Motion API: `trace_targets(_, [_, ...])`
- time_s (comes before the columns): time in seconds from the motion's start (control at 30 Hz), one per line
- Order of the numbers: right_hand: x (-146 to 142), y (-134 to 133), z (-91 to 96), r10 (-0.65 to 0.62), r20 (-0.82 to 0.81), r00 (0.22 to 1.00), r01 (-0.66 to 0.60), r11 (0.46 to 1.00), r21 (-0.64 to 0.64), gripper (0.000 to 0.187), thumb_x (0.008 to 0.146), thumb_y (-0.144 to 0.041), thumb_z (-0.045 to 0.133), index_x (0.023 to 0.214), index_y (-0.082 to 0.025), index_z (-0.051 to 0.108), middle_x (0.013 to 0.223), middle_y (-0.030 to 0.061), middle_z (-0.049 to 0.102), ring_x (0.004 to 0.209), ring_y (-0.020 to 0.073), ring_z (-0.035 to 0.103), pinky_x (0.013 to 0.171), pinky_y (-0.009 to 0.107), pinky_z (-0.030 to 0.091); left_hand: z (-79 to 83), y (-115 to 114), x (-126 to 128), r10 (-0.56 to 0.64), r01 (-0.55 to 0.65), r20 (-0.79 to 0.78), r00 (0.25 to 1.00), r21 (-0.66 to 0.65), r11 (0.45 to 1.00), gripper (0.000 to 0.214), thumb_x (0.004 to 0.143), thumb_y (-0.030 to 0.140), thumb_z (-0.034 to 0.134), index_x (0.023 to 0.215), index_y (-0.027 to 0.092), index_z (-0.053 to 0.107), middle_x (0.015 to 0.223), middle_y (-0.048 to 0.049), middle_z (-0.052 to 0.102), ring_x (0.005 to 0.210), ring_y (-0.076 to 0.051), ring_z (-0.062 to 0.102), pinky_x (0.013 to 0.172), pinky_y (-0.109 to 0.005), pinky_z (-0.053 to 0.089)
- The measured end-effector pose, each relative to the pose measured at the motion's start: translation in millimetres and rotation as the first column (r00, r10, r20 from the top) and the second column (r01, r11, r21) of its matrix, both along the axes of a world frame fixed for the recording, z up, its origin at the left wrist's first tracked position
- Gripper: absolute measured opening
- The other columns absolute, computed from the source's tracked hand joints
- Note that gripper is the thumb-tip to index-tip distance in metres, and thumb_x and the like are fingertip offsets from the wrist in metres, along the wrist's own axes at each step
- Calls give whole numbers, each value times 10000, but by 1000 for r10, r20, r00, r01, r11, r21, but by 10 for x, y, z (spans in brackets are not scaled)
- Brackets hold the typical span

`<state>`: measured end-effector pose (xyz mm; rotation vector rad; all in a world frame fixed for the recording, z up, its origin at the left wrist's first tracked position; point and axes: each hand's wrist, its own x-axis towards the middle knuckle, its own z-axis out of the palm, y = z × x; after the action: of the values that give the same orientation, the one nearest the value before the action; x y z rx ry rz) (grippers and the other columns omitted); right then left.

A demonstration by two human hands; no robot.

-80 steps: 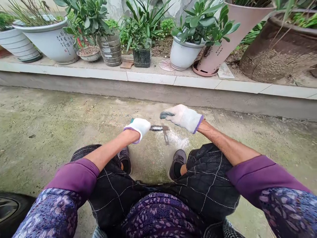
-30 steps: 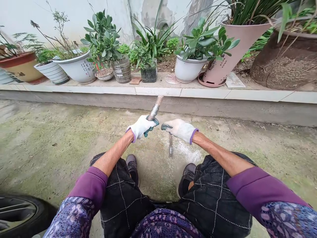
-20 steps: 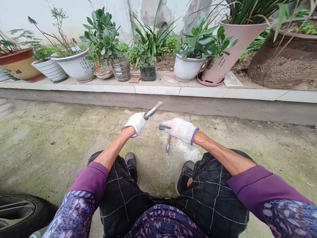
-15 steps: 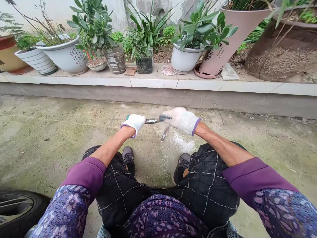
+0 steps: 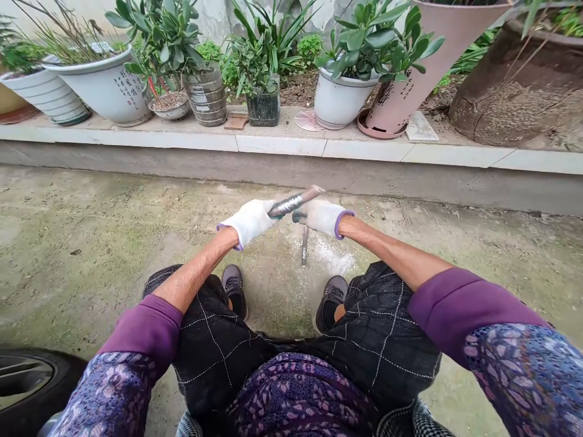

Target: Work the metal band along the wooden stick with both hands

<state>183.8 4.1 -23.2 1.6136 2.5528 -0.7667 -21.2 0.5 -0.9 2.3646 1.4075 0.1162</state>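
Note:
A brown stick (image 5: 294, 203) wrapped with shiny silver wire or tape slants up to the right out of my left hand (image 5: 255, 218), which is closed around its lower end. Its far tip is blurred and passes just above my right hand (image 5: 321, 216). Both hands wear white gloves with purple cuffs and dark greenish fingers. My right hand is closed, and a slim dark strip (image 5: 304, 247) with a greyish lower part hangs beneath its fingers; the grip itself is hidden. White powder (image 5: 334, 258) lies scattered on the concrete below.
Potted plants line a raised ledge (image 5: 277, 144) ahead, among them a white pot (image 5: 342, 100), a tall pink planter (image 5: 396, 100) and a big brown jar (image 5: 505, 91). A vehicle wheel (image 5: 31, 388) stands close at lower left. My shoes (image 5: 234, 291) rest on the concrete floor.
The stick has swung from level to slanting up rightward, its far end now out of my right hand's grip. The slim strip beneath has turned more upright.

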Motion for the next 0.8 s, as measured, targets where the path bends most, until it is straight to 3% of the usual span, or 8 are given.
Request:
trace_targets(0.07, [-148,-166,6,40,32,999,-40,999,-3,246,874,-347,558,966,-230,753,787,61,725,744,196,641,652,287,440,3,79,-70,88,-88,-22,996,19,996,338,909,363,507,1114,180,704,919,-66,737,801,-196,671,725,-249,477])
trace_targets(0.2, [-312,-362,103,81,43,996,-81,997,13,200,873,-345,580,942,-252,743,830,55,731,814,213,655,693,299,438,-49,133,-128,132,-102,-369,920,100,990,340,927,251,446,1159,170,681,938,-135,735,838,-239,701,750,-299,492])
trace_targets(0.3, [-254,-296,224,62,59,996,-65,997,42,184,879,-321,578,929,-248,739,842,68,728,845,227,657,705,302,425,-111,64,-83,-7,43,-538,843,54,998,349,903,155,444,1156,150,683,927,-173,728,908,-279,709,795,-340,500])
trace_targets(0.43, [-40,-59,307,-4,110,994,-12,989,145,203,876,-321,572,925,-232,747,859,60,729,820,217,648,677,297,409,-175,-43,39,-220,216,-565,796,-74,974,338,856,108,485,1101,176,708,835,-148,723,845,-282,711,777,-353,500])
trace_targets(0.53, [108,85,284,-29,48,998,23,991,131,225,875,-305,560,954,-227,756,846,28,727,731,164,624,620,264,406,-157,-50,89,-244,234,-456,856,-81,969,299,862,178,503,1064,212,722,789,-95,712,765,-245,691,721,-315,490])
trace_targets(0.67, [162,118,234,-155,-221,963,124,981,-150,246,852,-218,553,994,-153,743,771,38,697,580,106,569,511,217,411,-29,-29,64,-61,58,-29,998,-89,994,274,859,292,555,1053,194,721,754,-19,674,658,-146,604,656,-237,468])
trace_targets(0.73, [119,79,229,-242,-321,916,165,955,-248,269,847,-172,534,1023,-121,732,767,54,691,551,97,565,471,204,416,57,-43,41,90,-55,212,973,-166,984,324,833,285,591,1112,162,701,693,11,623,558,-99,523,576,-211,446])
trace_targets(0.8, [57,33,242,-249,-378,892,152,951,-268,283,835,-126,518,1022,-113,730,774,61,694,551,93,576,456,194,423,148,-68,25,226,-117,398,889,-278,953,421,814,272,618,1213,145,655,614,43,544,463,-68,433,482,-195,399])
